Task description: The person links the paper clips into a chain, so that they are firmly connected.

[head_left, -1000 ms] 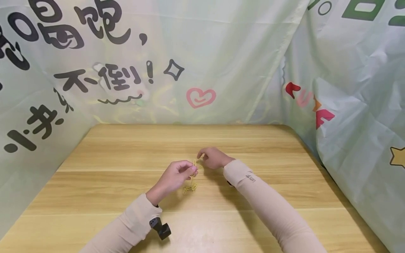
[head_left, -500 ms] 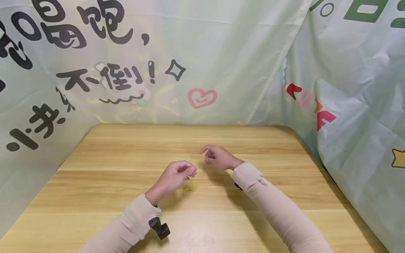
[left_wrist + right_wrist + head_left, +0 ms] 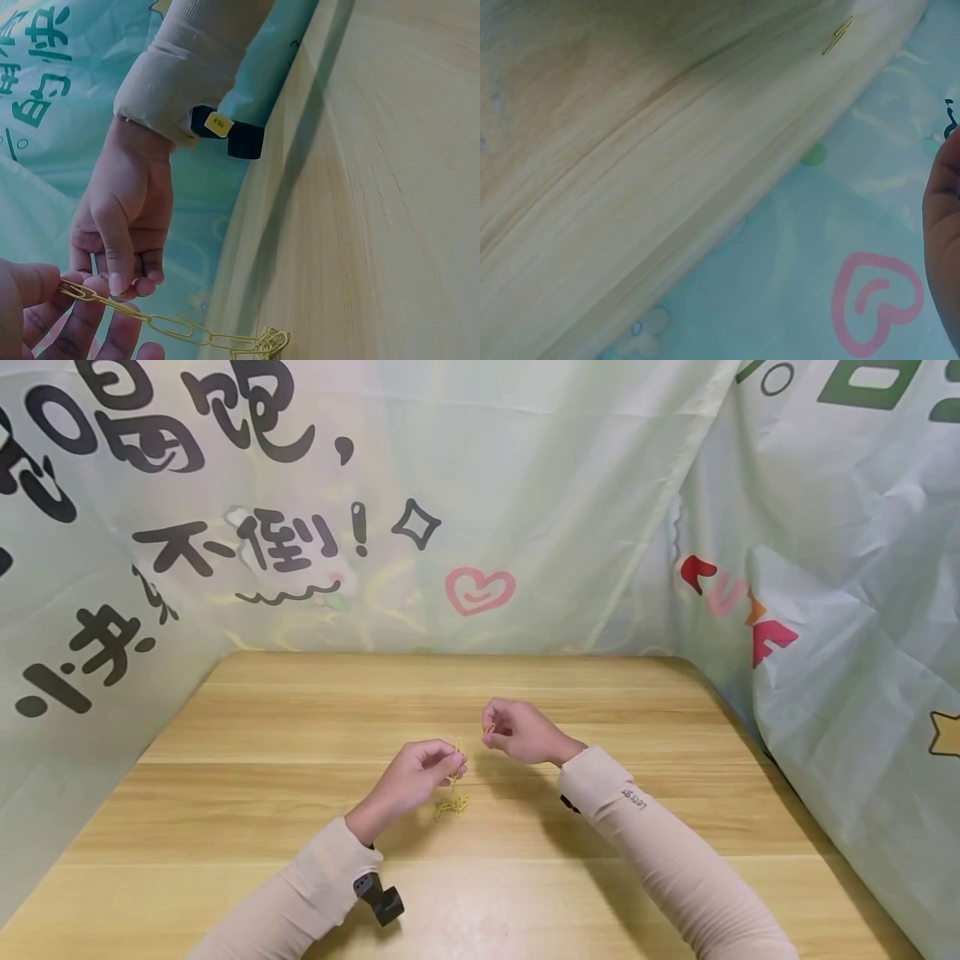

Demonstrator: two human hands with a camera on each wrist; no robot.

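A chain of linked yellow paper clips (image 3: 172, 324) hangs from my left hand (image 3: 420, 772), whose thumb and fingers pinch its top end. Its lower part bunches in a small heap (image 3: 452, 807) at the tabletop. Up and to the right, my right hand (image 3: 521, 731) pinches a yellow paper clip (image 3: 489, 728) between thumb and fingertips, apart from the chain. In the left wrist view the right hand (image 3: 127, 210) hangs behind the chain, fingers pointing down. Only an edge of the right hand (image 3: 943, 217) shows in the right wrist view.
One or more yellow paper clips (image 3: 838, 35) lie on the wooden table (image 3: 300, 710) in the right wrist view. Printed cloth (image 3: 562, 510) hangs behind the table and along both sides. A black wrist camera (image 3: 380, 900) sits by the left sleeve.
My right hand has drawn up and to the right, away from the left hand, and its thumb and fingers have closed on a paper clip. The left hand stays nearly in place.
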